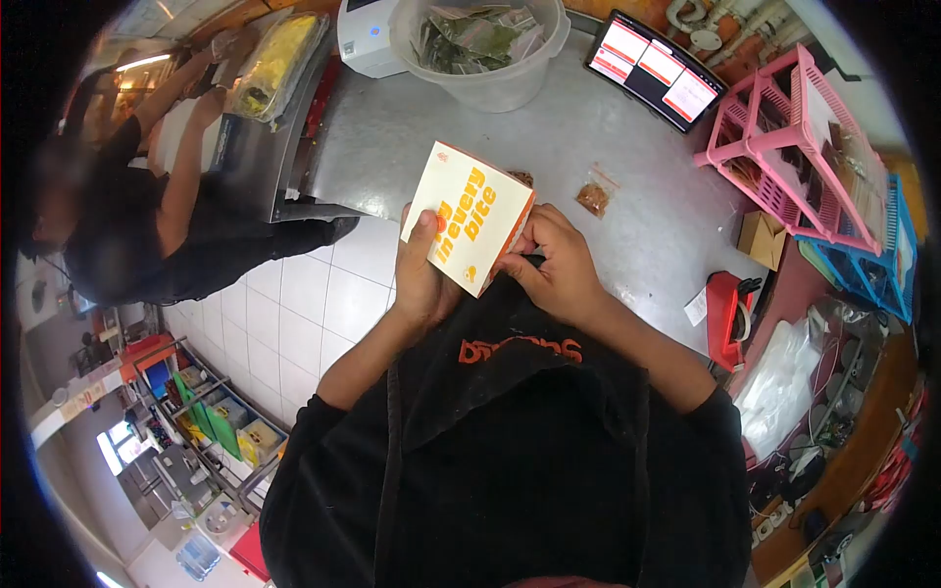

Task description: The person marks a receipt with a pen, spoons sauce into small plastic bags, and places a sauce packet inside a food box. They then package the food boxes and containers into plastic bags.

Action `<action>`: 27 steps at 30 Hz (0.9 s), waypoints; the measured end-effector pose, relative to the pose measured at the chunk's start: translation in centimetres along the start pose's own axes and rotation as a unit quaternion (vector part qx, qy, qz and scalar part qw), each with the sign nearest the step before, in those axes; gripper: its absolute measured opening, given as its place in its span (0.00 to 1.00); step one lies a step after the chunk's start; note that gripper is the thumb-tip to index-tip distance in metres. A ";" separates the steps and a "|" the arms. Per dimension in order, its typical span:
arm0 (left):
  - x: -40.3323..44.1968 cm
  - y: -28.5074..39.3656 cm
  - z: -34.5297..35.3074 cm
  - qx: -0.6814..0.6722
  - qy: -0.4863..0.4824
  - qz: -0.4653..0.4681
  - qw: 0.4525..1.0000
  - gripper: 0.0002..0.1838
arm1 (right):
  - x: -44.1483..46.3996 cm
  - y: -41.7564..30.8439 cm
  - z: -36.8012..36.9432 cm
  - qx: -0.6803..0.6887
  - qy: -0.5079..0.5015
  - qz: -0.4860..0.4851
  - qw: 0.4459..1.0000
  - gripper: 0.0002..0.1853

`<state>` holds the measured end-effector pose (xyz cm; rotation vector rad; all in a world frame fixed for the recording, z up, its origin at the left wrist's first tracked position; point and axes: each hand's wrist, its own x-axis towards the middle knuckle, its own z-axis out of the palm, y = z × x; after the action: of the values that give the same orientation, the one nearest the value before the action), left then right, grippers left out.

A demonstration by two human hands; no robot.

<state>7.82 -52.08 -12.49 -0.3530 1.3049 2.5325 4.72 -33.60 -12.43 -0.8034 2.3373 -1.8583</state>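
Note:
A cream cardboard food box with yellow-orange lettering is held tilted in front of my chest. My left hand is closed on its left side, with the thumb pressed on the printed face and the other fingers hidden behind. At the box's orange right side, my right hand is closed with bent fingers against the edge; whether it pinches a flap there is hard to see. Beyond the box, a small clear bag of brown bits lies on the metal table. Something brown shows partly behind the box's top right corner.
A white tub with green packets stands at the back, beside a white machine and a lit tablet. Pink racks and a red tape dispenser are at right. Another person works at left over a yellow-filled tray.

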 end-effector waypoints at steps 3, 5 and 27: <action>-0.1 -0.7 -0.8 -0.024 0.018 0.005 1.000 0.35 | -0.3 0.5 0.4 -0.025 0.025 -0.026 0.999 0.15; -0.1 -0.7 -0.9 -0.038 0.073 0.012 0.997 0.33 | -1.6 2.8 0.2 0.016 0.041 0.050 0.998 0.15; 6.0 -1.4 -17.0 -0.013 0.117 -0.081 0.990 0.22 | 1.9 11.6 -0.6 -0.078 -0.085 -0.019 0.993 0.33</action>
<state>4.23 -64.53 -25.15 -0.7514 1.2650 2.4292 -1.30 -32.16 -22.42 -0.9873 2.3973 -1.5654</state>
